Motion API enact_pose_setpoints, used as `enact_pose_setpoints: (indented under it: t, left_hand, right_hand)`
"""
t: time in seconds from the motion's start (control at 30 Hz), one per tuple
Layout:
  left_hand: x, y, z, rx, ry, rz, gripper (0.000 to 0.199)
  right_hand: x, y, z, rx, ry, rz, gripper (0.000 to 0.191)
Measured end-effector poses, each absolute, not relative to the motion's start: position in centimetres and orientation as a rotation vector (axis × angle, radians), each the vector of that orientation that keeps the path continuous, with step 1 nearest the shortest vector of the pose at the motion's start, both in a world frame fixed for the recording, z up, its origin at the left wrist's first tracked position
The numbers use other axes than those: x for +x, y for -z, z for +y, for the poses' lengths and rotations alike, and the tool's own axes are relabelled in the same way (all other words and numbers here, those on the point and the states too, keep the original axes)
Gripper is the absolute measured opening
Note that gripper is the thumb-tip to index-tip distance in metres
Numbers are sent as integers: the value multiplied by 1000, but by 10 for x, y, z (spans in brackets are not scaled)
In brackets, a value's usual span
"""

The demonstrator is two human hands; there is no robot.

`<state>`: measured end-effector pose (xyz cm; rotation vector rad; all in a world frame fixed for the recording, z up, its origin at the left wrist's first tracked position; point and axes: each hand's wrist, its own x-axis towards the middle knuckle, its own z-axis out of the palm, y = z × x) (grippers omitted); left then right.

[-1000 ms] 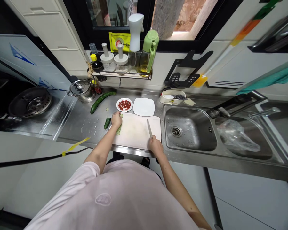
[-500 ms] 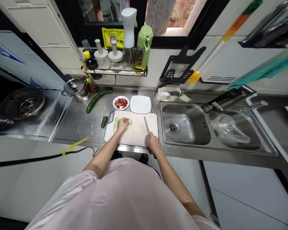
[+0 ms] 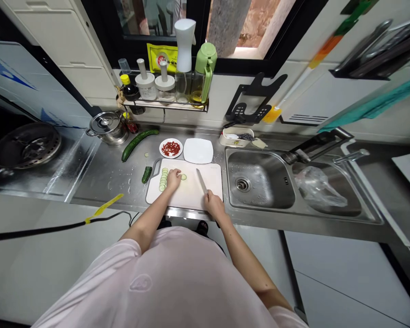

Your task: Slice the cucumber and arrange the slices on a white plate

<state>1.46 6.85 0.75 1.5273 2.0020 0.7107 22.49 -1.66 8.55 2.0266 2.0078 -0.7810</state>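
Note:
A white cutting board (image 3: 191, 193) lies on the steel counter. My right hand (image 3: 214, 204) is closed round the handle of a knife (image 3: 201, 179), its blade pointing up and left over the board. On the board's left part rests my left hand (image 3: 174, 179), fingers bent, beside a cucumber slice (image 3: 183, 176); whether it grips anything is too small to tell. A row of cucumber slices (image 3: 163, 179) lies just left of that hand. Left of the board is a short cucumber piece (image 3: 146, 175).
Behind the board stand a plate of chopped red pieces (image 3: 171, 148) and a white square plate (image 3: 198, 151). A whole cucumber (image 3: 139, 144) and a steel pot (image 3: 108, 128) are at the left. The sink (image 3: 259, 180) is at the right.
My right hand and the knife have moved left over the board, closer to my left hand. My left hand has drawn slightly away from the single slice. The view has shifted slightly.

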Motion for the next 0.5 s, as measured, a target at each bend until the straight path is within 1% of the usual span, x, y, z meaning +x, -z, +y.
enact_pose_setpoints:
  t: [0.2, 0.5]
  left_hand:
    - [14, -5, 72, 1516, -711, 2017, 20]
    - [12, -2, 78, 1494, -667, 2018, 20]
  right_hand:
    - [206, -90, -25, 1844, 786, 2130, 34]
    - [198, -91, -22, 1796, 802, 2097, 30]
